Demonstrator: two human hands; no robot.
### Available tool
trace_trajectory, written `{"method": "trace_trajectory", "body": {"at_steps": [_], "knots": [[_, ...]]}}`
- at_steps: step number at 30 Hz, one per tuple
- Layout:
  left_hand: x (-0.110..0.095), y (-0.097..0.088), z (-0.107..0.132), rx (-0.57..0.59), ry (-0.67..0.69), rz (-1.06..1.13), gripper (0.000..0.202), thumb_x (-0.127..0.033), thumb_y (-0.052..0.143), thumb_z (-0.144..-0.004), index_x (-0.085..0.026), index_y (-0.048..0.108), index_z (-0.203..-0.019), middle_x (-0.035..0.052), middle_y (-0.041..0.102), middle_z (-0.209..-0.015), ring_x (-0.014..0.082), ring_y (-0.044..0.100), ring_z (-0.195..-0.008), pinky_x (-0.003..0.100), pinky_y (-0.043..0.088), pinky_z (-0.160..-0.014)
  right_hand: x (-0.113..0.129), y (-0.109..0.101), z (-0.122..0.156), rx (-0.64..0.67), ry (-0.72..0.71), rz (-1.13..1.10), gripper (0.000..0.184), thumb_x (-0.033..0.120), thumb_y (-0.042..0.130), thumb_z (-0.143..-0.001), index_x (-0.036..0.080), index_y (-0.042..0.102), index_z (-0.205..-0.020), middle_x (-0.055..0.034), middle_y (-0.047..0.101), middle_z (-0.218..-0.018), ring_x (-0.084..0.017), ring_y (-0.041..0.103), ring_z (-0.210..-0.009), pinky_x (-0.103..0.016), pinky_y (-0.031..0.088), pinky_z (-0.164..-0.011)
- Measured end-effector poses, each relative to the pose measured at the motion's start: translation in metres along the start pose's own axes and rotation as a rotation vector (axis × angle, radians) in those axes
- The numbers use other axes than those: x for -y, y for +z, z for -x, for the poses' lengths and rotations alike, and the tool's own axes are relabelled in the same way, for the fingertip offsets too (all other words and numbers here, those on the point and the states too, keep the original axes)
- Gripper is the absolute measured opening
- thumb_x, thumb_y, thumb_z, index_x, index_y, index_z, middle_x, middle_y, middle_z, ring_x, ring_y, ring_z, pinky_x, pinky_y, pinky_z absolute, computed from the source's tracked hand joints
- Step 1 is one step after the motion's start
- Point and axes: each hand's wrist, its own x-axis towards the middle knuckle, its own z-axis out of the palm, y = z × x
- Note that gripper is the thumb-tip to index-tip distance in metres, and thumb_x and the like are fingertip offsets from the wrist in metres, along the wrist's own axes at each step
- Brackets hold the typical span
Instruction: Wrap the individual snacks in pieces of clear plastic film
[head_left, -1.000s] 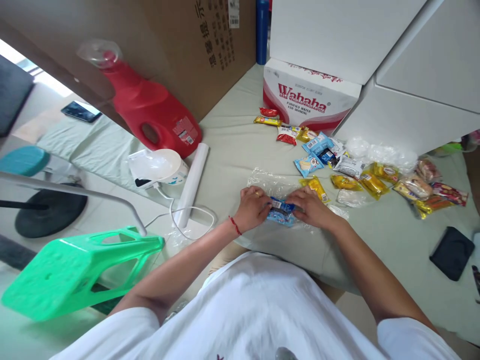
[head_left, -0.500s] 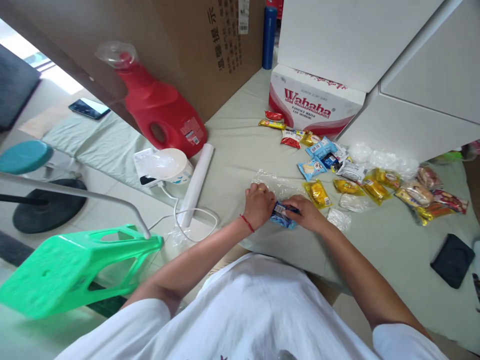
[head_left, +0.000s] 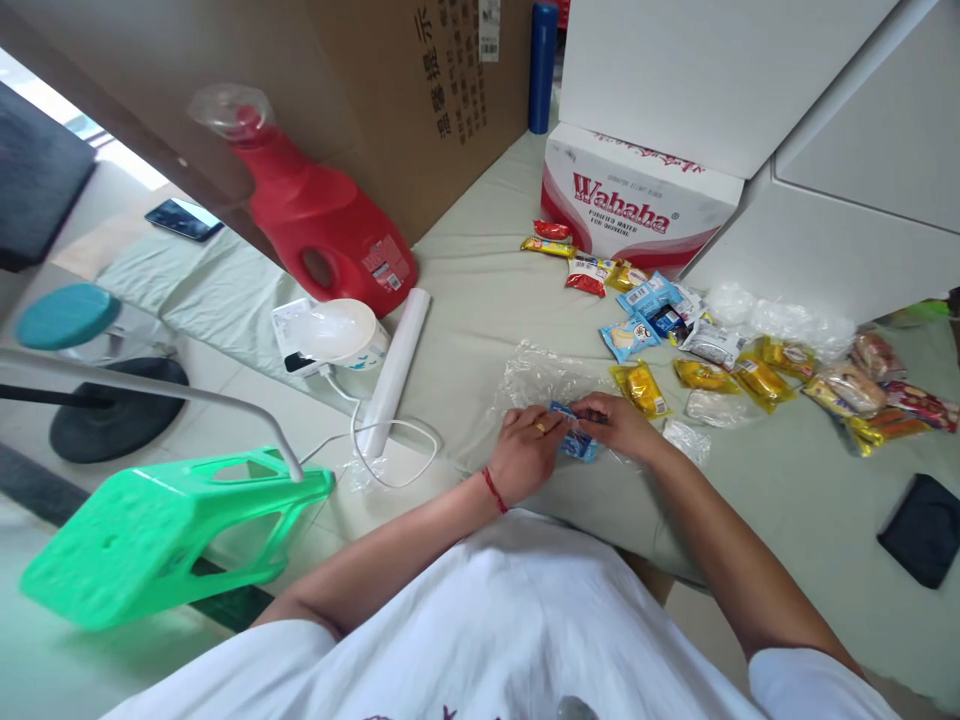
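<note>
My left hand (head_left: 527, 450) and my right hand (head_left: 621, 424) meet over a small blue snack packet (head_left: 574, 440) on the pale green sheet (head_left: 480, 290). Both hands pinch the packet, the left at its left end, the right at its right end. A clear plastic bag (head_left: 540, 378) lies crumpled just behind the hands. A yellow packet (head_left: 642, 388) sits right beside my right hand.
Several snack packets (head_left: 705, 350) are strewn to the right, before a Wahaha box (head_left: 637, 205). A red detergent jug (head_left: 319, 225), a white bowl-like device (head_left: 330, 335), a white roll (head_left: 395, 370), a green stool (head_left: 165, 530) and a black pouch (head_left: 924, 528) lie around.
My left hand slid toward me and turned palm-side inward on the blue packet. The right hand stayed on its other end. The view shifted slightly.
</note>
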Motion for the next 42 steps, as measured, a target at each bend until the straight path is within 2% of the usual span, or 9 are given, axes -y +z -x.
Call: {"method": "trace_trajectory", "body": {"at_steps": [4,8,17,23,27,30,34,37,42], "knots": [[-0.001,0.010,-0.006,0.028,-0.085,-0.021,0.028,-0.020,0.055,-0.098,-0.024,0.072,-0.120,0.0091,0.077,-0.116,0.0269,0.061,-0.107,0.045,0.036,-0.086,0.004,-0.009,0.007,0.011,-0.036,-0.114,0.044,0.055,0.048,-0.103,0.021,0.075,-0.111,-0.0086,0.074,-0.109,-0.022,0.069,-0.099,-0.035,0.052,-0.089],[-0.004,0.007,-0.011,0.010,-0.078,-0.003,0.021,-0.025,0.057,-0.098,-0.023,0.074,-0.111,0.0087,0.077,-0.109,0.0278,0.059,-0.109,0.046,0.036,-0.089,0.009,-0.014,0.010,0.015,-0.130,-0.003,0.034,0.054,0.062,-0.096,0.022,0.074,-0.098,-0.0083,0.075,-0.101,-0.024,0.066,-0.100,-0.040,0.048,-0.096],[-0.005,0.008,-0.017,-0.033,-0.068,-0.018,0.017,-0.023,0.057,-0.099,-0.023,0.073,-0.095,0.0069,0.077,-0.106,0.0270,0.059,-0.111,0.046,0.036,-0.092,0.004,-0.026,0.017,0.044,0.132,-0.082,0.036,0.056,0.060,-0.094,0.021,0.061,-0.087,-0.0002,0.065,-0.075,-0.015,0.053,-0.065,-0.027,0.039,-0.060],[-0.006,0.011,-0.018,-0.006,-0.078,-0.022,0.017,-0.022,0.058,-0.098,-0.023,0.074,-0.094,0.0083,0.076,-0.102,0.0272,0.060,-0.110,0.047,0.036,-0.092,0.001,-0.032,0.039,0.183,0.249,-0.099,0.036,0.054,0.076,-0.079,0.020,0.069,-0.090,0.0030,0.060,-0.068,-0.013,0.050,-0.059,-0.025,0.036,-0.055],[-0.007,0.013,-0.019,-0.009,-0.065,-0.033,0.018,-0.023,0.057,-0.099,-0.023,0.074,-0.094,0.0078,0.076,-0.102,0.0269,0.060,-0.110,0.047,0.036,-0.093,-0.011,-0.044,0.048,0.098,0.280,-0.200,0.039,0.059,0.069,-0.083,0.020,0.064,-0.081,0.0042,0.053,-0.064,-0.012,0.045,-0.058,-0.024,0.033,-0.055],[-0.008,0.014,-0.019,-0.015,-0.064,-0.045,0.018,-0.023,0.056,-0.099,-0.023,0.073,-0.094,0.0071,0.076,-0.101,0.0264,0.059,-0.109,0.046,0.036,-0.093,-0.011,-0.057,0.050,0.046,0.324,0.039,0.037,0.057,0.066,-0.085,0.021,0.062,-0.075,0.0024,0.056,-0.063,-0.014,0.047,-0.058,-0.026,0.032,-0.056],[-0.010,0.013,-0.018,-0.036,-0.084,-0.066,0.018,-0.023,0.056,-0.099,-0.023,0.073,-0.096,0.0079,0.075,-0.102,0.0270,0.057,-0.111,0.046,0.035,-0.093,0.005,-0.064,0.027,-0.136,0.303,0.516,0.029,0.044,0.055,-0.095,0.022,0.068,-0.083,-0.0048,0.067,-0.074,-0.019,0.055,-0.067,-0.030,0.034,-0.062],[-0.012,0.010,-0.017,-0.029,-0.110,-0.096,0.016,-0.024,0.058,-0.098,-0.023,0.074,-0.095,0.0089,0.073,-0.100,0.0278,0.057,-0.107,0.045,0.036,-0.089,0.016,-0.055,-0.011,-0.251,0.144,0.730,0.026,0.042,0.059,-0.096,0.020,0.073,-0.098,-0.0146,0.072,-0.100,-0.029,0.058,-0.097,-0.036,0.040,-0.076],[-0.014,0.008,-0.017,0.020,-0.125,-0.151,0.015,-0.024,0.059,-0.098,-0.025,0.073,-0.092,0.0094,0.070,-0.090,0.0274,0.056,-0.094,0.044,0.034,-0.080,0.017,-0.042,-0.061,-0.088,0.077,0.703,0.014,0.029,0.066,-0.089,0.018,0.071,-0.082,-0.0157,0.070,-0.099,-0.032,0.054,-0.109,-0.043,0.041,-0.092]]}}
